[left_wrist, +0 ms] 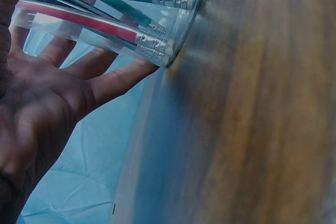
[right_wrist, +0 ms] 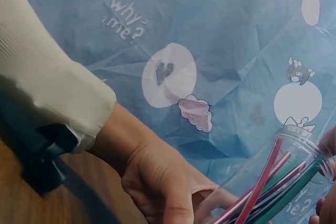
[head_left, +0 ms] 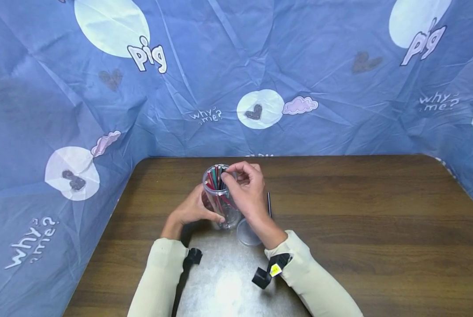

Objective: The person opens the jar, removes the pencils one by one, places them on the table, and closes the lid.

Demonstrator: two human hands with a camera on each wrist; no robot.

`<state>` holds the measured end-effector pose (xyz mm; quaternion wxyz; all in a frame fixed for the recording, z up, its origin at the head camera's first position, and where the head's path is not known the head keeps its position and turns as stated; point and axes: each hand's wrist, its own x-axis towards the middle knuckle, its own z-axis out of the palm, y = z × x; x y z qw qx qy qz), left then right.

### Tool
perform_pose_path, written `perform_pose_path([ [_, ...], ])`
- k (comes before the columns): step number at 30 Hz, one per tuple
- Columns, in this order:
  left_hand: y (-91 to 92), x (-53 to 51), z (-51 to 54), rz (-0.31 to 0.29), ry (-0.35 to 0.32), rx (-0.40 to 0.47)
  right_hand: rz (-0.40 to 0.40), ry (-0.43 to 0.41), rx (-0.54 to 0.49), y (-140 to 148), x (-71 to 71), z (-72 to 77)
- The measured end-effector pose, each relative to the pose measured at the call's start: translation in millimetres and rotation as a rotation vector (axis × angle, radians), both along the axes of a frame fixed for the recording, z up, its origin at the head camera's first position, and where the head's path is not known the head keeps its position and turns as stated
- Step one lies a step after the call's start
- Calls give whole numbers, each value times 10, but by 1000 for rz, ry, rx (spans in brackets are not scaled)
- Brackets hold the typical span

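The left hand, its grip wrapped round a transparent plastic jar with a round open rim, steadies the jar's left side, while the right hand bends thumb and forefinger close together at the rim; whether that grip pinches anything, I cannot tell. Inside, slim red, green and dark pencils lean against the rim beside the right fingertips. A round translucent disc lies just under the right wrist, and a slim black stick just right of that hand. The dark brown wood-grain surface reaches widely rightward of both grips; its left edge is nearer, and beyond its far edge hangs blue printed fabric.
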<state>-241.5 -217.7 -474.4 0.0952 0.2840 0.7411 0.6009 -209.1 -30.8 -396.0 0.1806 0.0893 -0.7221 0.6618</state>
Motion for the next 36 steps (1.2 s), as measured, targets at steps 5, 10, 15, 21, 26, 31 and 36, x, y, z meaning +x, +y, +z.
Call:
perform_pose_path([
  [5,6,5,14,-5,0,2,-54,54,86,1,1,-1],
  [10,24,-16,-5,-16,15,7,-123,105,190,24,6,5],
  [15,43,-37,-23,-34,24,15,-125,100,228,57,18,28],
  [21,20,-8,-5,-19,15,3,-107,104,257,49,19,27],
  [26,-10,-2,11,-19,17,-3,-109,100,258,26,21,32],
  [31,-10,-14,0,-31,20,-6,-111,98,274,37,25,33],
  [36,-10,-15,11,-36,14,-9,-105,105,267,43,20,41],
])
